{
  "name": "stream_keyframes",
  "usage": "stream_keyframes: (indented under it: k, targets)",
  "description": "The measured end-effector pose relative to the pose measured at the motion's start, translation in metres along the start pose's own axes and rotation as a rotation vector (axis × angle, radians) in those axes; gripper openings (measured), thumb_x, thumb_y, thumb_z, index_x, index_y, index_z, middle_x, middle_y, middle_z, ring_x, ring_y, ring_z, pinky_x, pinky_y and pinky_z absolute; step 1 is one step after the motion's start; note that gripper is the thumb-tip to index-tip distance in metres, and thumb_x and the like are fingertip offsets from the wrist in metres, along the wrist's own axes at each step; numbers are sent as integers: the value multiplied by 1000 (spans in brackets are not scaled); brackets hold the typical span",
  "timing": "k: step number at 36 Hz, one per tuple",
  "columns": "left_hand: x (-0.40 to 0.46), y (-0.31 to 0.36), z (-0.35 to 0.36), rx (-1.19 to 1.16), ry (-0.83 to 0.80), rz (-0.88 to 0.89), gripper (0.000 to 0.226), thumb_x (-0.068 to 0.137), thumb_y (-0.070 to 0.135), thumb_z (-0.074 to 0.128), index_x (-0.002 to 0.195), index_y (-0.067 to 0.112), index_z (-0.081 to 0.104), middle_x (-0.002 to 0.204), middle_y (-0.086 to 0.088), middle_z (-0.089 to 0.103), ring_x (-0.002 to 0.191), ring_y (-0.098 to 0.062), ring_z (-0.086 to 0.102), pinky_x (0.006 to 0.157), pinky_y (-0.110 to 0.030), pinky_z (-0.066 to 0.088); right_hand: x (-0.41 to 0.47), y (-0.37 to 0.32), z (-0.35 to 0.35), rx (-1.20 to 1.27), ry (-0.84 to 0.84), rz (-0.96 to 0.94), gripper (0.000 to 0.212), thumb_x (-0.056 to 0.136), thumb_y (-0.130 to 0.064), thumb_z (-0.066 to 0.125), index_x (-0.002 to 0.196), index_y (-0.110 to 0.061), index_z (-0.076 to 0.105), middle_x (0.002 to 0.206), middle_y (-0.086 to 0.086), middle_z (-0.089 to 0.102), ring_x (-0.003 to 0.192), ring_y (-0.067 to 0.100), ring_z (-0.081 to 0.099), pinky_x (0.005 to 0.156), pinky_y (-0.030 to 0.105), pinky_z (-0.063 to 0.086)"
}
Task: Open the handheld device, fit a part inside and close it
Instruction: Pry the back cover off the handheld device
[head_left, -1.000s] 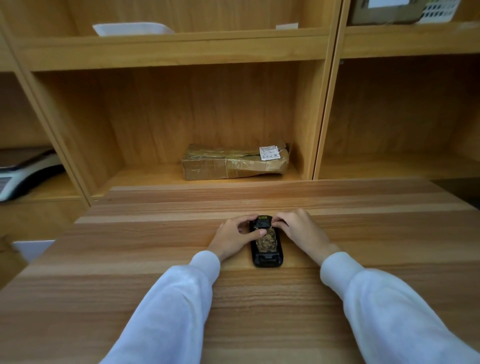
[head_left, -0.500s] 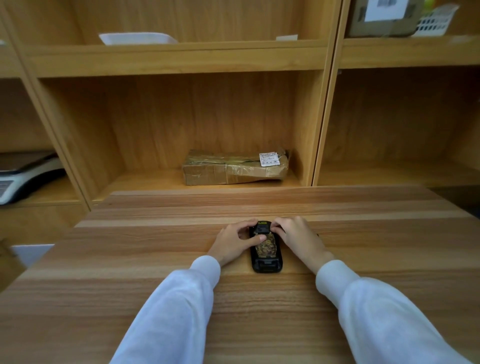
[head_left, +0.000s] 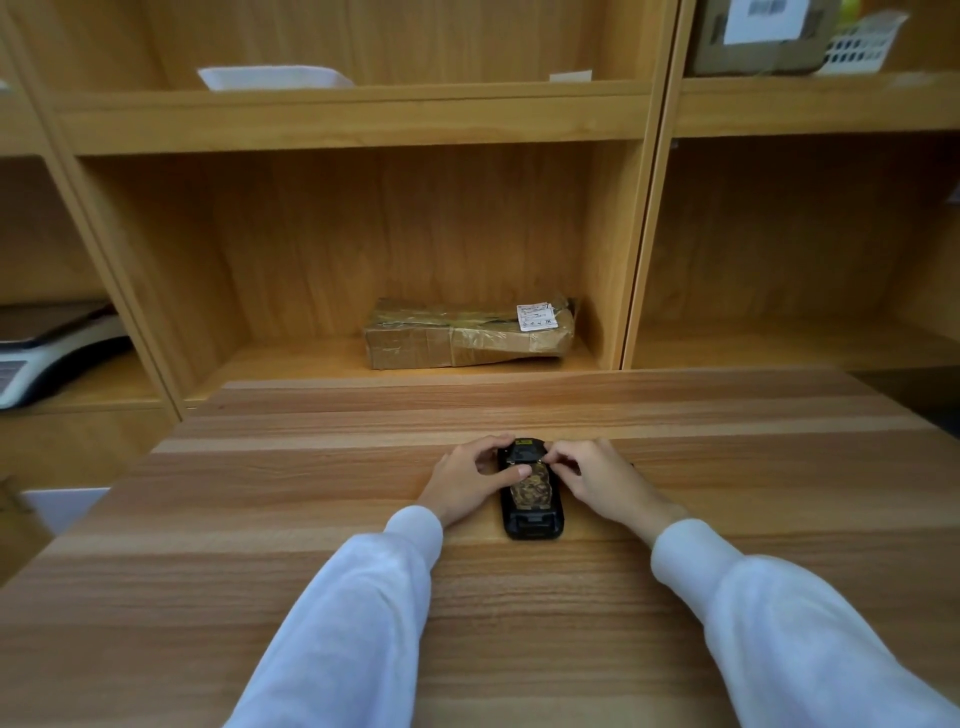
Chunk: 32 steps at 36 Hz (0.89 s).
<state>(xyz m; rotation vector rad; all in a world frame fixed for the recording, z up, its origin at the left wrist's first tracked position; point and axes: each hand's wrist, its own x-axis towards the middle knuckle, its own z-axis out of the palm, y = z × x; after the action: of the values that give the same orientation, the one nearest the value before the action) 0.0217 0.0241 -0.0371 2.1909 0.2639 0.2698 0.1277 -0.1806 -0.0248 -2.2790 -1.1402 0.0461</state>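
Observation:
A black handheld device (head_left: 532, 512) lies flat on the wooden table (head_left: 260, 519), its long side pointing away from me. A brownish patterned patch shows in its middle. My left hand (head_left: 465, 480) grips its left edge, with the thumb laid across the upper middle. My right hand (head_left: 605, 480) holds the right edge, its fingertips pinching at the upper part near a small yellow label. Whether a cover is off or a separate part lies there, I cannot tell.
Wooden shelves stand behind the table. A taped cardboard parcel (head_left: 467, 332) lies in the middle bay. A weighing scale (head_left: 47, 348) sits at the left, a white tray (head_left: 272, 78) above, and a box (head_left: 763, 36) with a white basket (head_left: 860, 44) top right.
Both hands stay on the device with only slight finger shifts at its upper end. The camera has tilted up a little, so everything sits lower in view.

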Motion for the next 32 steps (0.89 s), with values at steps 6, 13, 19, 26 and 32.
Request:
stream_keyframes:
  k: [6, 13, 19, 26, 32]
  targets:
    - [1, -2, 1, -3, 2, 7, 66, 79, 65, 76, 138, 39, 62, 138, 23, 62, 128, -4, 56, 115, -39, 42, -1, 0, 6, -18, 34, 24, 27, 104, -20, 61, 129, -21, 73, 134, -1, 71, 127, 14, 63, 96, 15, 39]
    - [1, -2, 1, 31, 19, 12, 64, 81, 65, 74, 139, 40, 61, 140, 26, 59, 132, -4, 52, 117, -39, 38, -5, -2, 6, -2, 45, 13, 29, 104, -15, 60, 129, -21, 73, 130, -3, 72, 121, 10, 63, 77, -4, 38]
    - [-1, 0, 0, 42, 9, 20, 64, 85, 62, 72, 142, 38, 59, 146, 21, 56, 140, -8, 47, 120, -40, 34, -6, -9, 8, 2, 40, -16, 36, 103, -9, 56, 129, -27, 73, 121, -5, 75, 110, 6, 68, 84, 5, 45]
    - [0, 2, -5, 43, -44, 2, 48, 100, 57, 54, 145, 40, 56, 149, 20, 54, 142, -7, 44, 120, -32, 29, -1, -3, 2, 99, 75, 80, 33, 105, -14, 57, 135, -24, 66, 128, -6, 74, 124, 8, 65, 100, 20, 45]
    - [2, 1, -9, 39, -53, 32, 38, 108, 31, 49, 145, 32, 57, 149, 15, 54, 141, -3, 43, 115, -22, 26, 8, -3, -5, 147, 103, 105, 32, 104, -29, 65, 133, -20, 71, 127, -6, 75, 122, 11, 66, 107, 33, 51]
